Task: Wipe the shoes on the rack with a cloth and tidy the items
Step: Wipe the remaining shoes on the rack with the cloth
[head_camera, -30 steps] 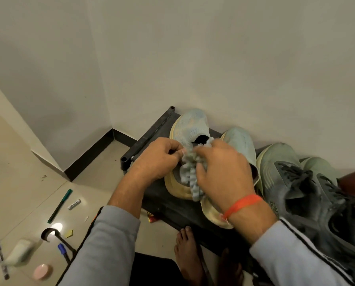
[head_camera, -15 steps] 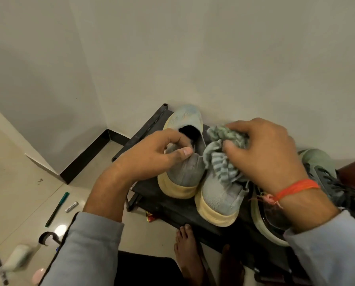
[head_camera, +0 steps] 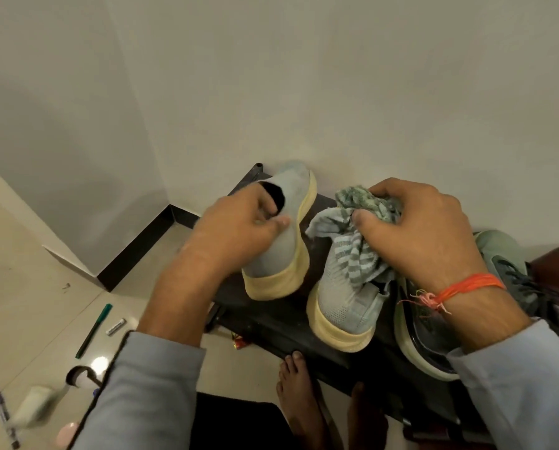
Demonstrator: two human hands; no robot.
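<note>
Since half a second ago, left pale-blue knit slip-on shoe with cream foam sole (head_camera: 291, 235) has tipped onto its side, sole edge now facing right; the two shoes have come apart and bare shelf shows between them.

Floor clutter far left: purple-capped marker (head_camera: 7, 420), white blurred object (head_camera: 34, 409), green pen (head_camera: 94, 329), small white stick (head_camera: 115, 327) — likely the items to tidy, untouched.

Left hand (head_camera: 236, 235) grasps the tilted shoe at its collar, fingers hooked into the opening, thumb outside. Judged purpose: turn the sole rim up so it can be wiped.

Black plastic shoe rack (head_camera: 271, 323) sits against the wall, carrying all the shoes.

Second pale-blue knit shoe (head_camera: 346, 303) stands upright on the rack, heel toward the camera. Grey-and-white striped cloth (head_camera: 352, 254) is bunched over its top; right hand (head_camera: 424, 235) clenches it in curled fingers, thumb pressing into the fabric. Looks like mid-wipe on this upper.

Dark grey laced sneaker with pale sole (head_camera: 427, 339) is just right of it, partly under the right wrist, probably unwiped.
</note>
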